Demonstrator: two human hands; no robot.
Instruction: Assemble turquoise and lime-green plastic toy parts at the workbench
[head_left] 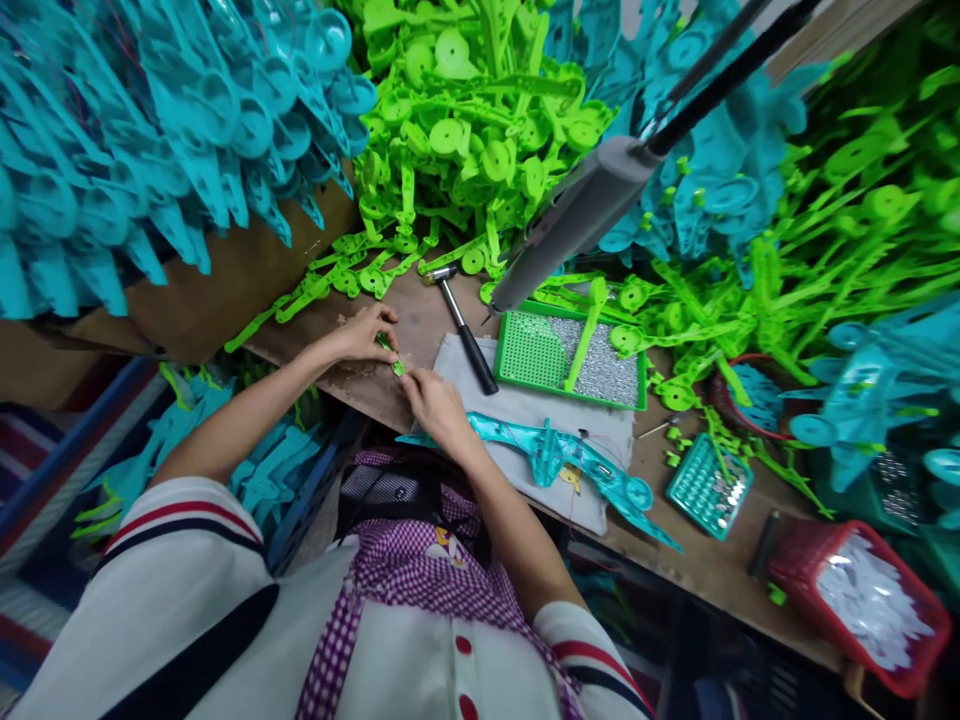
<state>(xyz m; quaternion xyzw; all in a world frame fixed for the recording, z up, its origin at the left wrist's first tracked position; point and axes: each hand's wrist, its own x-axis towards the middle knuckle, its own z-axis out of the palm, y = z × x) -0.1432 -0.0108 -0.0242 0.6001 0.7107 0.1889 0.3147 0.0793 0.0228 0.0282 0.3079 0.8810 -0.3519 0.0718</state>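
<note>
Over the left part of the bench, my left hand pinches a small bright green plastic piece between thumb and fingers. My right hand meets it from the other side, fingertips closed on the lower end of the same piece. Its exact shape is mostly covered by my fingers. Below my right wrist, a long turquoise plastic half-shell lies across a grey cloth, with thin wires near it. A hammer with a black handle rests just right of my hands.
A green tray holds many small metal pieces, with a green arm lying across it. An electric screwdriver hangs above. Piles of green parts and turquoise shells crowd the back. A teal tray and red bin stand right.
</note>
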